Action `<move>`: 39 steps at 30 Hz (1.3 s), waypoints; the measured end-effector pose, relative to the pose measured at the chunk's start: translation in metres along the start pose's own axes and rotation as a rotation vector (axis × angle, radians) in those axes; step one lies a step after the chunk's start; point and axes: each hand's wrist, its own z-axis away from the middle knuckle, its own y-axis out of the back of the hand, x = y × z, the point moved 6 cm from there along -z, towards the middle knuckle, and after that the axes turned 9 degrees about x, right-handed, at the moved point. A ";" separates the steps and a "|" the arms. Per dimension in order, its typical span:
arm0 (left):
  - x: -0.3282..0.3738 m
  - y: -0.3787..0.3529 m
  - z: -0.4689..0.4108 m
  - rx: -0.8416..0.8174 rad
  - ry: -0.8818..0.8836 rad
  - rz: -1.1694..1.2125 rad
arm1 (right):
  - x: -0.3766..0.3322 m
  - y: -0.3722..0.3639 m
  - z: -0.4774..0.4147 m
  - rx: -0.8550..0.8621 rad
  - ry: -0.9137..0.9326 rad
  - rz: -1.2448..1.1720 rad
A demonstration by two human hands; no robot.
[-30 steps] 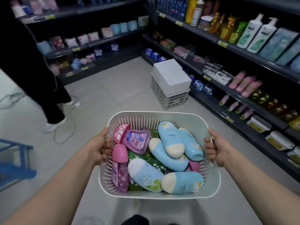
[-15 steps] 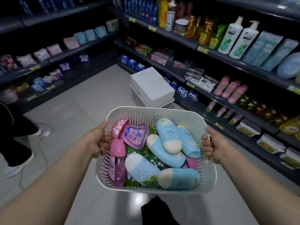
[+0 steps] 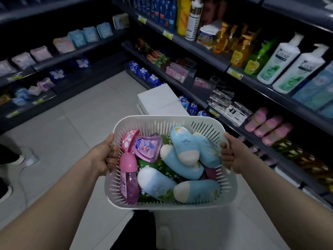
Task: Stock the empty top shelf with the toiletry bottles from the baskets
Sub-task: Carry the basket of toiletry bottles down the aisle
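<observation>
- A white slotted basket [image 3: 207,127] sits in the lower middle of the frame, held in the air between two bare arms.
- The left hand [image 3: 104,157] grasps the basket's left rim, fingers curled over the edge.
- The right hand [image 3: 232,156] grasps the right rim the same way.
- Inside the basket, several pale blue bottles [image 3: 182,143] with cream caps lie on their sides, piled across the middle and right.
- Along the basket's left side lie pink bottles [image 3: 128,179], one with a rounded pink cap, another with a white-spotted cap.
- Green packaging [image 3: 158,163] shows underneath the pile.
- Dark shelves [image 3: 203,51] fill the right and upper part of the frame, stocked with white pump bottles [image 3: 281,58], yellow bottles and pink tubes.
- A white box [image 3: 158,100] sits on the floor just above the basket in the frame.
- A shoe [image 3: 7,192] shows at the left edge.
</observation>
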 end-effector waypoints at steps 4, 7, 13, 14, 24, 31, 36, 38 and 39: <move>0.049 -0.035 -0.048 0.020 0.011 0.015 | -0.055 -0.019 -0.053 0.025 -0.011 0.018; 0.085 -0.061 -0.084 0.017 0.026 -0.001 | -0.095 -0.036 -0.091 0.037 -0.031 0.037; 0.138 -0.102 -0.148 0.060 0.007 0.005 | -0.166 -0.065 -0.165 0.030 -0.030 0.095; 0.144 -0.109 -0.158 0.067 0.010 0.015 | -0.177 -0.070 -0.176 0.029 -0.025 0.107; 0.155 -0.166 -0.261 0.167 0.056 0.224 | -0.268 -0.122 -0.322 -0.062 -0.051 0.333; 0.145 -0.196 -0.329 0.175 0.060 0.342 | -0.295 -0.152 -0.413 -0.082 -0.018 0.460; 0.144 -0.207 -0.363 0.196 0.055 0.368 | -0.298 -0.165 -0.462 -0.091 -0.053 0.480; 0.146 -0.211 -0.371 0.196 0.042 0.368 | -0.299 -0.167 -0.475 -0.101 -0.069 0.478; 0.147 -0.213 -0.375 0.199 0.041 0.372 | -0.299 -0.169 -0.480 -0.107 -0.075 0.475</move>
